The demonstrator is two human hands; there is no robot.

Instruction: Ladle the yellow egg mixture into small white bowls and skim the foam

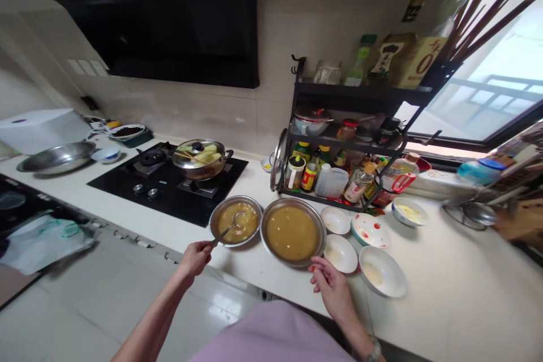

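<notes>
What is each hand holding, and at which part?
Left hand grips the ladle by its handle end. Right hand holds nothing; fingertips touch the large metal bowl rim.

Lilac top (275, 334), perhaps a wristband (374, 350).

The left hand (195, 258) is closed in a fist, its bare arm reaching up from near left. The right hand (333, 288) sits near right, fingers loosely curled.

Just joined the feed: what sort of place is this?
Most likely a home kitchen: a gas hob with a lidded pot, a seasoning rack, and soup bowls on the counter.
</notes>
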